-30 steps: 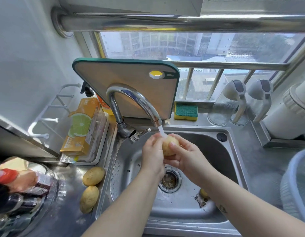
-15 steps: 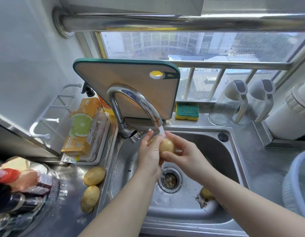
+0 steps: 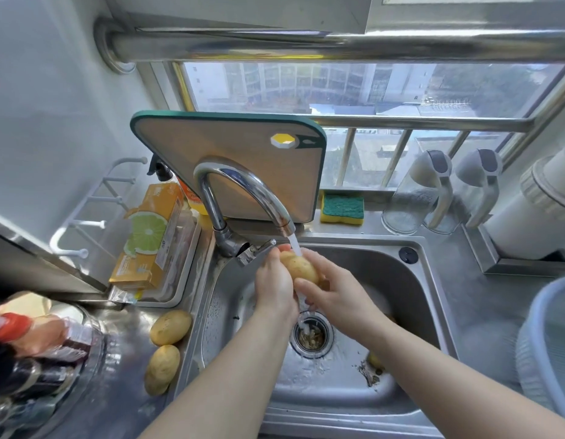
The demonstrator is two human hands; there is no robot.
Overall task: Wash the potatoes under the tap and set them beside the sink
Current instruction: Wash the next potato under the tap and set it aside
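A yellow potato (image 3: pixel 300 267) is held over the steel sink (image 3: pixel 411 289) right under the running tap (image 3: pixel 243 191). My left hand (image 3: pixel 275 283) grips its left side and my right hand (image 3: pixel 333 288) grips its right side, with water falling on it. Two washed potatoes lie on the counter left of the sink, one potato (image 3: pixel 170 327) behind the other potato (image 3: pixel 162 369). Another potato (image 3: pixel 374 359) lies in the basin, mostly hidden under my right forearm.
A cutting board (image 3: pixel 237 160) leans behind the tap. A tray with an orange box (image 3: pixel 148 239) sits at the left, bottles (image 3: pixel 37 353) at the near left. A sponge (image 3: pixel 342 209), two glass jugs (image 3: pixel 414 198) and a blue basket (image 3: pixel 550 343) are at the right.
Both hands have turned the potato under the stream; it now lies more lengthwise between them, and the hands sit slightly higher toward the spout.
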